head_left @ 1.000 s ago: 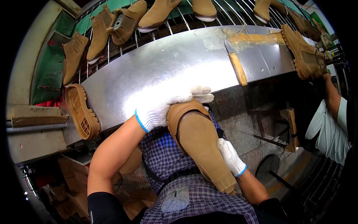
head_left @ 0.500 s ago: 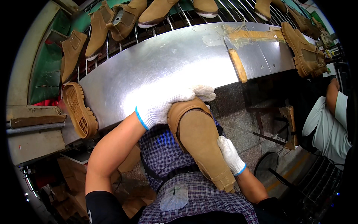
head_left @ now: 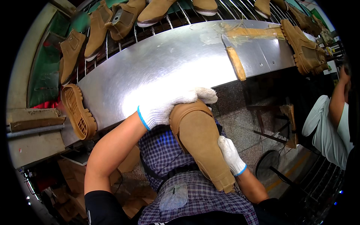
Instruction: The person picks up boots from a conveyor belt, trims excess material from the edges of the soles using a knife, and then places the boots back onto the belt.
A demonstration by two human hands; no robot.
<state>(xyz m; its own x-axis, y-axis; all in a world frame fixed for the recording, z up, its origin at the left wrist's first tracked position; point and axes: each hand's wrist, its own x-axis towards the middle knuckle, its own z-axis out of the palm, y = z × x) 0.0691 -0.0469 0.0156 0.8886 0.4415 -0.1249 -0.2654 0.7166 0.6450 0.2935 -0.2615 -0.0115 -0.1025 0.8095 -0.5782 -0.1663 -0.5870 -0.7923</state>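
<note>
A tan suede boot (head_left: 202, 146) lies slanted over my lap, its shaft toward me and its toe toward the bench. A brown rubber sole (head_left: 190, 109) wraps its toe end, with the rim lying close against the suede. My left hand (head_left: 174, 107), in a white knit glove with a blue cuff, is closed over the sole at the toe; some fingers are hidden. My right hand (head_left: 230, 155), gloved alike, grips the boot's right side, its fingertips out of sight underneath.
A metal bench (head_left: 165, 56) curves ahead, bearing a wooden-handled knife (head_left: 235, 63), a loose sole (head_left: 78, 112) at left and a finished boot (head_left: 304, 47) at right. Several boots stand on a rod rack (head_left: 183, 17) behind. Another person's leg (head_left: 324, 129) is at far right.
The dark gap between sole rim and suede at the toe has closed. Both hands keep their hold; the view has shifted slightly.
</note>
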